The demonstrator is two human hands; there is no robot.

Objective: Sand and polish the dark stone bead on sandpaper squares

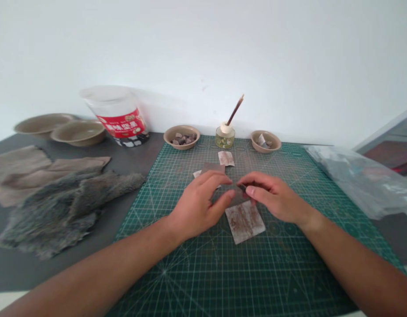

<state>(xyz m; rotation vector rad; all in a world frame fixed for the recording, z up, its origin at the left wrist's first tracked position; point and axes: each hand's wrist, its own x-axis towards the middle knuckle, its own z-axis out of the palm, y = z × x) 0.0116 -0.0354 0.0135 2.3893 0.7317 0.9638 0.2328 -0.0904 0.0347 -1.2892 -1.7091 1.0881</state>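
Note:
My right hand (272, 198) pinches a small dark piece (242, 188) between thumb and forefinger, though its exact kind is too small to tell. My left hand (200, 204) curves in beside it, with fingertips almost meeting the right hand. Under and around my hands lie small sheets on a green cutting mat (203, 281). A pale sheet with brown streaks (245, 222) sits just below my hands, and a dark brown square (213, 167) is partly hidden by my left fingers. Farther up lies a small streaked paper (226, 158).
Grey fur pelt (71, 207) and beige cloth (21, 171) lie left of the mat. Along the wall stand tan bowls (181, 145), a small jar holding a brush (225, 137) and a red-labelled plastic tub (120, 123). A plastic bag (358, 180) lies on the right.

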